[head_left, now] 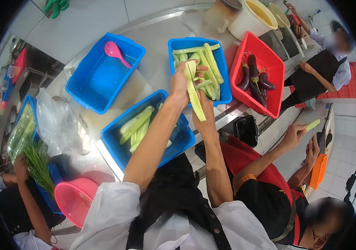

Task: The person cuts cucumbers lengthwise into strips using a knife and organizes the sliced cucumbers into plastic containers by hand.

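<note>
A long cut piece of pale green cucumber [193, 93] is gripped at its upper end by my left hand [181, 81]. Close against its lower part, my right hand [205, 109] has its fingers closed; what they hold, if anything, is hidden. Behind both hands a blue tub [225, 85] holds several cut cucumber lengths [213, 64]. Nearer my body, partly under my left forearm, another blue tub [117, 155] contains more cucumber pieces [138, 128].
A blue tub [103, 77] holds a pink spoon [113, 50]. Eggplants [253, 73] lie in a red tub [275, 62]. A pink bowl [71, 200], plastic bag [59, 125] and greens [38, 160] are left. Co-workers stand on both sides; one at right holds a cucumber piece [312, 125].
</note>
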`<action>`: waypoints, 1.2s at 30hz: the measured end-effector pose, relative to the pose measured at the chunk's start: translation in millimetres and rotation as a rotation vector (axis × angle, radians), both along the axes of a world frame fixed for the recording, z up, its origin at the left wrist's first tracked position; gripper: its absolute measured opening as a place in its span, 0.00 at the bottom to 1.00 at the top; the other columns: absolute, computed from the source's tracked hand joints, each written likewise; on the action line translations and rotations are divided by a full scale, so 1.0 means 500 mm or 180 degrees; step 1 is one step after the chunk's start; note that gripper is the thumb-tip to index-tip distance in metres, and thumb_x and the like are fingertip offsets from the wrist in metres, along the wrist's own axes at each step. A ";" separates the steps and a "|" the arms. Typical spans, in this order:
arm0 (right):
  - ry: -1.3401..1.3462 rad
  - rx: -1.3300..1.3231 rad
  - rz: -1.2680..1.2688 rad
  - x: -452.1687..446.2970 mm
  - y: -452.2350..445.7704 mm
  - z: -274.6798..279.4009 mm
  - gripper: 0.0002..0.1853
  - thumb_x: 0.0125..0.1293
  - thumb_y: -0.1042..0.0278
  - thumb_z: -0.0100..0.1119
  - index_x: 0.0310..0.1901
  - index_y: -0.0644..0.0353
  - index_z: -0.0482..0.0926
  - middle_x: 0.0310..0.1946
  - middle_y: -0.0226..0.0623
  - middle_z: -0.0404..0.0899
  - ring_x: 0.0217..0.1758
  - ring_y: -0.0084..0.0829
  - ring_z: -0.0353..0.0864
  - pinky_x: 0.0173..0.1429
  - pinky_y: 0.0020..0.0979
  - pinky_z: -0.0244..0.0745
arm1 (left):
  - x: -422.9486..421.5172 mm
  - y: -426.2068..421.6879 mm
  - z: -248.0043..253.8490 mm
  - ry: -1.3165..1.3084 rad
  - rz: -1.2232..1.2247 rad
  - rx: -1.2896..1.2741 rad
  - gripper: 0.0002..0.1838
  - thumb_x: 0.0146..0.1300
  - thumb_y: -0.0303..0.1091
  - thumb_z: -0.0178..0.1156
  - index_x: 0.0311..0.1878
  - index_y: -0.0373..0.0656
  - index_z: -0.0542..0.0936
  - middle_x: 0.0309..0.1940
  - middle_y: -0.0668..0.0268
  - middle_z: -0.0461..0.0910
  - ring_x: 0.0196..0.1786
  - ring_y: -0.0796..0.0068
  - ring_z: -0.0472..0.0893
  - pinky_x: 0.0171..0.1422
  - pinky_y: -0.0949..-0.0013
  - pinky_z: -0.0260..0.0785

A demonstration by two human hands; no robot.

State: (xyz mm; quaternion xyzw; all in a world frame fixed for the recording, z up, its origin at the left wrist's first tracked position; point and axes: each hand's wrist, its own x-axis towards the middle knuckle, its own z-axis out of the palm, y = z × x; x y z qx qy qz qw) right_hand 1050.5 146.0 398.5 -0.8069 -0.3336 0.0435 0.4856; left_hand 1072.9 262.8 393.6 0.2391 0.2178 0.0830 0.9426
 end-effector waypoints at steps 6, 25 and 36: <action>-0.0148 -0.0157 -0.0133 0.010 0.004 -0.042 0.09 0.69 0.71 0.45 0.46 0.67 0.68 0.31 0.61 0.77 0.37 0.63 0.76 0.36 0.50 0.70 | -0.024 -0.018 0.022 0.0253 -0.0056 0.0540 0.24 0.75 0.46 0.27 0.55 0.41 0.70 0.41 0.57 0.82 0.37 0.74 0.73 0.47 0.68 0.66; -0.0186 -0.0572 -0.0370 0.002 0.018 -0.059 0.12 0.65 0.70 0.51 0.45 0.70 0.66 0.28 0.60 0.77 0.33 0.61 0.77 0.32 0.52 0.70 | -0.049 -0.028 0.019 0.0221 -0.0069 0.0554 0.24 0.76 0.44 0.27 0.58 0.39 0.68 0.48 0.53 0.81 0.40 0.75 0.73 0.33 0.79 0.66; -0.0251 -0.0509 -0.0743 0.006 0.037 -0.051 0.14 0.67 0.67 0.50 0.45 0.72 0.66 0.23 0.58 0.77 0.29 0.59 0.78 0.30 0.50 0.71 | -0.043 -0.037 0.020 0.0239 0.0002 0.0656 0.22 0.76 0.43 0.31 0.56 0.39 0.70 0.43 0.58 0.81 0.41 0.75 0.72 0.47 0.71 0.67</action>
